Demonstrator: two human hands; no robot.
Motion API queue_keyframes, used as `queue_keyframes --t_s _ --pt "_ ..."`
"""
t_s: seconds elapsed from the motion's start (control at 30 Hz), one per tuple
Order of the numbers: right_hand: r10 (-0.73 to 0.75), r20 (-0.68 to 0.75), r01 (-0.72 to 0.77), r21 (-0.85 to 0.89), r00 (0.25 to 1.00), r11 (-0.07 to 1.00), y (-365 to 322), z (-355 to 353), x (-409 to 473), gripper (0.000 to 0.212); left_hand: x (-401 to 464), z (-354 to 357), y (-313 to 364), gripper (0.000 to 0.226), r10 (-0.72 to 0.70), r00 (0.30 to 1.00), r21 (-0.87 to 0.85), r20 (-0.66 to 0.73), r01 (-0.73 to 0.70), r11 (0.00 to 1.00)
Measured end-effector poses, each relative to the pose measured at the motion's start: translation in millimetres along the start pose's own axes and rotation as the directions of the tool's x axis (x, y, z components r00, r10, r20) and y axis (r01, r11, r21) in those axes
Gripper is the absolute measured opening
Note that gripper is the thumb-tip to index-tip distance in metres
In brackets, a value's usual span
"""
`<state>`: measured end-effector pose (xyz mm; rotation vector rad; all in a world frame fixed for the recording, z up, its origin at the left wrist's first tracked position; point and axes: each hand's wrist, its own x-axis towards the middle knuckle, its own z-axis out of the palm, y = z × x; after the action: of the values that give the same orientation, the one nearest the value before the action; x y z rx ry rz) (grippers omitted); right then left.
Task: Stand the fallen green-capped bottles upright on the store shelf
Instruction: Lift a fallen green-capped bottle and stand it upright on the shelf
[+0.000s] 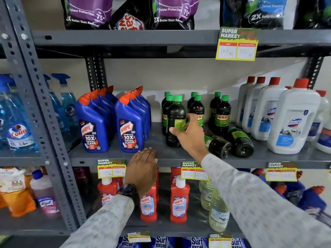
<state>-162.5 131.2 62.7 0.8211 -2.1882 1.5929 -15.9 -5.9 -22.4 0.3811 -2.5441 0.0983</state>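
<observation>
On the grey middle shelf (pixel 161 154) several dark bottles with green caps stand in rows. My right hand (pixel 189 135) grips the front one, an upright green-capped bottle (pixel 174 111), around its lower half. Two more dark bottles lie on their sides to the right: one fallen bottle (pixel 217 144) close to my wrist and another fallen bottle (pixel 240 141) beside it, bases toward me. My left hand (pixel 143 169) rests flat on the shelf's front edge, fingers together, holding nothing. Upright bottles labelled Sunny (pixel 222 115) stand behind the fallen ones.
Blue Harpic bottles (pixel 129 126) stand left of the green-capped group, white Domex bottles (pixel 293 119) to the right. A grey upright post (pixel 41 111) is at left. Red Harpic bottles (pixel 179 199) fill the shelf below; detergent bags (pixel 86 13) sit above.
</observation>
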Motion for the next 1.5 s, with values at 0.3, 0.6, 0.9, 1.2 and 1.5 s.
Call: queue_keyframes --t_s 0.3,0.6,0.9,1.2,1.5 --pt "-0.082 0.015 0.083 -0.033 0.996 0.996 24.3 10.5 -13.1 0.072 0.3 1.4 -0.8 0.053 0.001 1.000 -0.020 -0.006 -0.002 1.000" --pt "0.041 0.325 -0.113 0.208 0.945 0.972 34.0 4.6 -5.9 0.079 -0.5 0.1 -0.1 0.057 -0.008 1.000 -0.044 -0.006 0.008 0.999" --pt "0.022 0.206 -0.039 0.079 0.978 0.996 32.9 11.0 -8.4 0.072 -0.7 -0.6 0.5 0.056 -0.018 1.000 -0.061 0.002 0.018 0.998" --pt "0.094 0.313 -0.137 0.117 0.945 0.984 38.9 4.1 -6.4 0.057 -1.1 -4.8 2.7 0.061 -0.017 1.000 -0.072 -0.001 0.017 0.997" --pt "0.023 0.245 -0.047 0.094 0.969 0.994 34.9 6.4 -10.9 0.052 -1.6 -6.5 3.9 0.054 -0.021 1.000 -0.076 -0.005 0.021 0.997"
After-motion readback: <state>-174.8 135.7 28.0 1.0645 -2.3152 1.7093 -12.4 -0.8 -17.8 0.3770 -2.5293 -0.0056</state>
